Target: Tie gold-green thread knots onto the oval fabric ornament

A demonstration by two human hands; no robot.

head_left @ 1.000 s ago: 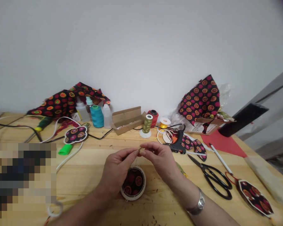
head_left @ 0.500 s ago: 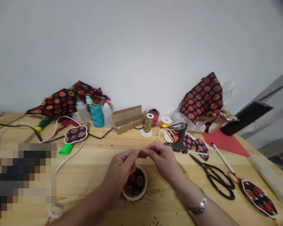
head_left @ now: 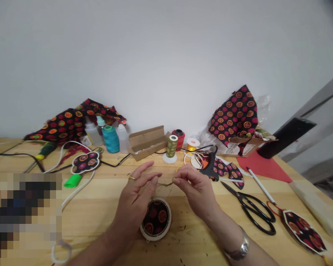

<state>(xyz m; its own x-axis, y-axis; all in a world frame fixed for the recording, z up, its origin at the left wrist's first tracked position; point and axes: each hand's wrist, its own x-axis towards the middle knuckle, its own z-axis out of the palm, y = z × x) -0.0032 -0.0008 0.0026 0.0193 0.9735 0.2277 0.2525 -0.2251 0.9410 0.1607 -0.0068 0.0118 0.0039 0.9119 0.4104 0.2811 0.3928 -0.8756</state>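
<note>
Thin olive thread (head_left: 165, 184) stretches between my two hands above the wooden table. My right hand (head_left: 194, 186) pinches one end of it between thumb and fingertips, and a silver bracelet circles that wrist. Fingers stretched and apart, my left hand (head_left: 137, 195) has the thread running up beside its thumb; whether it touches the thread I cannot tell. Below lies a round ornament (head_left: 157, 218) of dark patterned fabric in a pale rim, partly covered by my left hand. Fine loops of thread hang down toward its upper edge.
Black scissors (head_left: 252, 207) and an octagonal fabric ornament (head_left: 303, 231) lie at right. Behind stand an olive thread spool (head_left: 171, 147), a teal spool (head_left: 111, 139) and an open cardboard box (head_left: 147, 142). A black glue gun (head_left: 210, 166) lies beyond my right hand. Cables cross the left side.
My hands, close together before, have moved apart. The left fingers have spread from a pinch, and the thread between the hands now shows. The view has shifted slightly.
</note>
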